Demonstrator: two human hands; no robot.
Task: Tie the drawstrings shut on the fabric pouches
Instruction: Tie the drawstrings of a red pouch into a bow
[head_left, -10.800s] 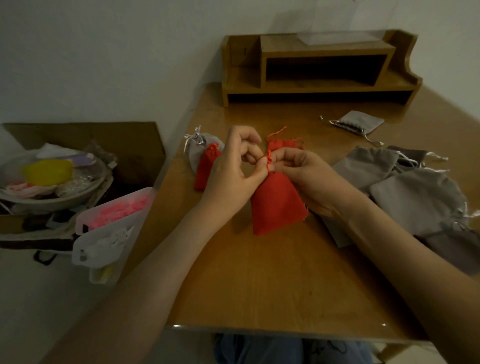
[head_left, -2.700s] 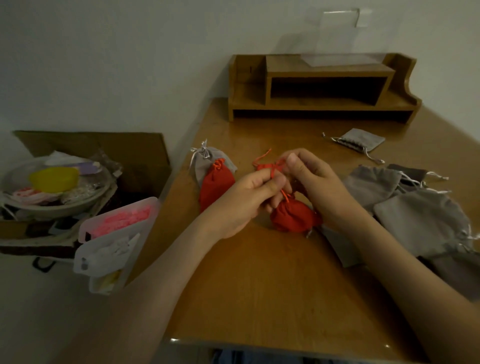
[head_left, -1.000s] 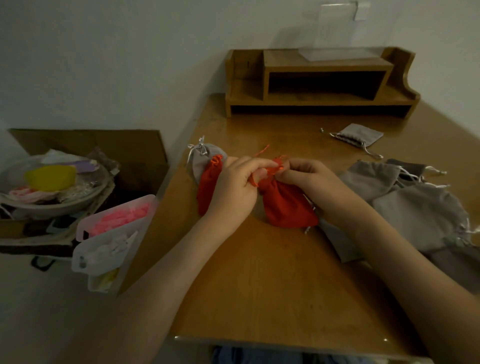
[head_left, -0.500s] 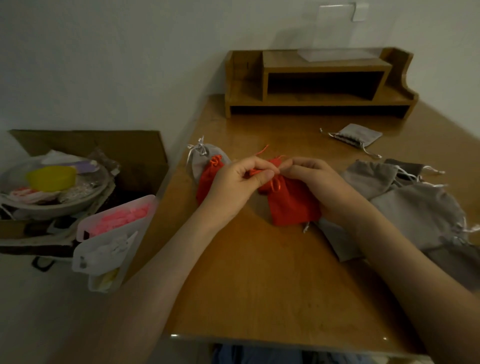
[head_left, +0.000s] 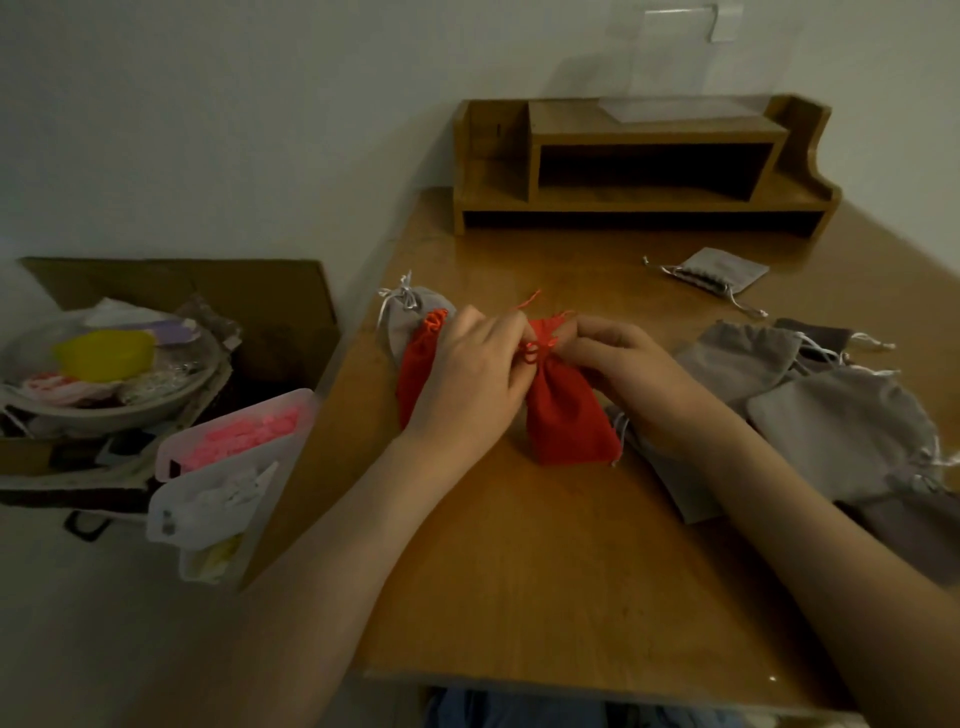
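— At the middle of the wooden desk (head_left: 519, 571), what lies between the person's two hands?
— One red pouch (head_left: 566, 415), flat on the wood. Its gathered neck points away from the person, and its red drawstring (head_left: 537, 349) is looped at that neck.
— And the left hand (head_left: 478, 374)?
— Its fingers are curled, the tips pinching the red drawstring at the neck from the left.
— The right hand (head_left: 628, 364)?
— Curled likewise, fingertips closed on the red drawstring from the other side. The two hands nearly touch there.
— What else is close by?
— A second red pouch (head_left: 415, 374) lies partly behind the left hand, neck cinched, against a grey pouch (head_left: 402, 317) with a pale cord. A heap of grey pouches (head_left: 841, 421) spreads to the right. One small grey pouch (head_left: 722, 270) lies apart, nearer the wooden shelf unit (head_left: 639, 171) at the back.
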